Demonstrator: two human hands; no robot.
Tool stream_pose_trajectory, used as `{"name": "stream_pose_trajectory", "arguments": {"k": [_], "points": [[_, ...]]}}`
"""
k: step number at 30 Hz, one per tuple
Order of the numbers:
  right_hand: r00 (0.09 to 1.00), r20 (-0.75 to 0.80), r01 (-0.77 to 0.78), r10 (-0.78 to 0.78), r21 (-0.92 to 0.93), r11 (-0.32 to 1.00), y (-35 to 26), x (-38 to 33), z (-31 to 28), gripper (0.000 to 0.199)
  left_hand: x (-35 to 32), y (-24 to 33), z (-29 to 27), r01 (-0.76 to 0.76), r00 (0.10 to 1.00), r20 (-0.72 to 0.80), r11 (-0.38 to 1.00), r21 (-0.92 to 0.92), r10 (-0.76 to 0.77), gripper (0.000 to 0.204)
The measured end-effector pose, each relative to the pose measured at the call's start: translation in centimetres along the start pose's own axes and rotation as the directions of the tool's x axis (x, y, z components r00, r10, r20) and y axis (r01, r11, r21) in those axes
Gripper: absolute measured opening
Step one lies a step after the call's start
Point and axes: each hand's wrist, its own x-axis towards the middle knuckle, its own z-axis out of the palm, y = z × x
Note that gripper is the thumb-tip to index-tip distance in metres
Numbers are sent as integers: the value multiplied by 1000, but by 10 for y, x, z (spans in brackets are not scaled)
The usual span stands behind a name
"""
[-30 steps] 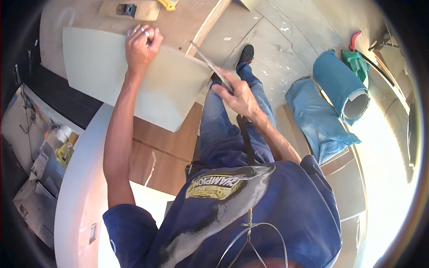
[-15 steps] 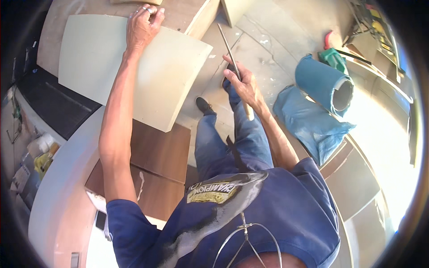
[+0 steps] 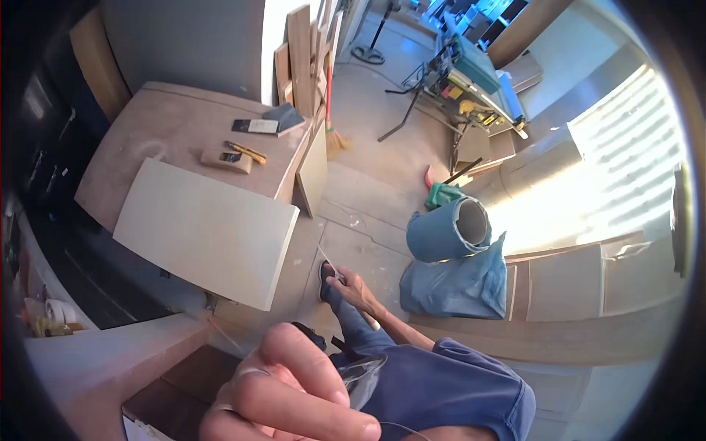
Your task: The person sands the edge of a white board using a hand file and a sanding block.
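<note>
From the head view, the left hand [image 3: 287, 397] looms close to the camera with fingers curled, gripping nothing visible. The right hand [image 3: 355, 288] is closed around a thin metal rod [image 3: 329, 263] above the floor, beside the pale panel [image 3: 209, 231] overhanging the table [image 3: 169, 125].

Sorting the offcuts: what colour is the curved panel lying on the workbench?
Pale cream, plain with no pattern: the curved panel shows best in the head view.

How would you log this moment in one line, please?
left hand: close to camera | right hand: holds tool | panel: on bench
</note>
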Motion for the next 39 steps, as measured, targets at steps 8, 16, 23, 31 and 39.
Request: {"name": "stream_pose_trajectory", "arguments": {"k": [8, 16, 23, 31, 39], "points": [[994, 15, 104, -104, 15, 994, -27, -23, 4, 50, -5, 125, 16, 238, 970, -41, 970, -54, -240, 24], [990, 60, 135, -128, -142, 981, -49, -29, 0, 52, -18, 115, 28, 37, 957, -289, 997, 68, -16, 16], [991, -7, 134, -135, -55, 989, -3, 24, -16, 51, 11, 41, 23, -42, 897, -438, 997, 57, 63, 27], [999, 30, 34, -35, 49, 998, -15, 133, -14, 46, 15, -46, -17, 40, 923, -376, 948, 317, 87, 21], [989, 136, 22, -52, 215, 976, -35, 239, 13, 44, 9, -183, -113, 347, 905, -421, 692, 633, -69, 8]]}}
